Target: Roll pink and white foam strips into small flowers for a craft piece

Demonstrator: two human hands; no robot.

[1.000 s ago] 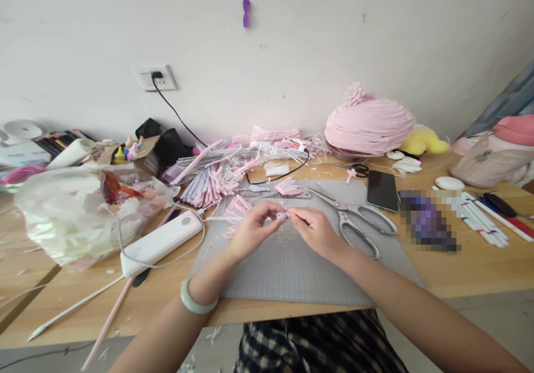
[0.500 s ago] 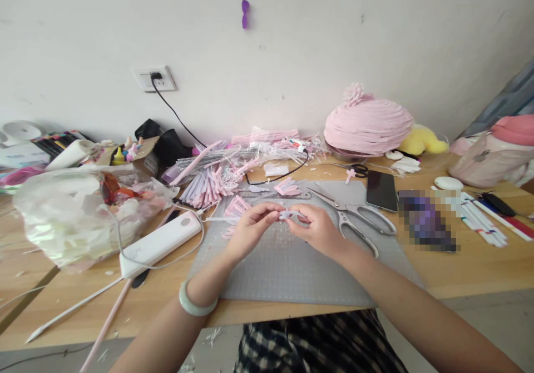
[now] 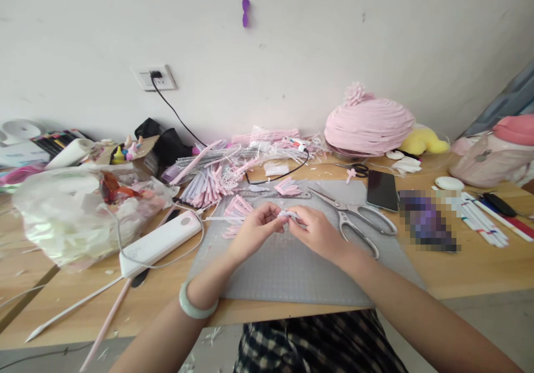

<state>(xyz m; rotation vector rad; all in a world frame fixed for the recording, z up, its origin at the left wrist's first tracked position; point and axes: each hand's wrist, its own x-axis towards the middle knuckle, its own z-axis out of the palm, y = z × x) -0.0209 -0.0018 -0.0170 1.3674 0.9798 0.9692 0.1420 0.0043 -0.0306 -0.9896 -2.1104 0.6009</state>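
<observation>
Head view: a smooth wooden desk (image 3: 454,275) carries a grey gridded cutting mat (image 3: 292,275), flat and thin, probably laid to spare the wood from blades. Behind it sits a big rounded bundle of pink fuzzy stems (image 3: 369,125), soft and matte, seemingly pushed back to leave working room. Silver metal scissors (image 3: 342,218) lie slightly open on the mat, just beyond the right arm, likely parked within easy reach. The left hand (image 3: 252,228) and right hand (image 3: 317,233) meet above the mat, fingers closed in a pinch on either side of one item, perhaps so that each steadies it for the other. Short pink and lilac pieces (image 3: 236,210) lie fanned near the left hand. Smallest is the pinched item, a pale lilac fuzzy piece (image 3: 287,215), its exact shape mostly hidden.
</observation>
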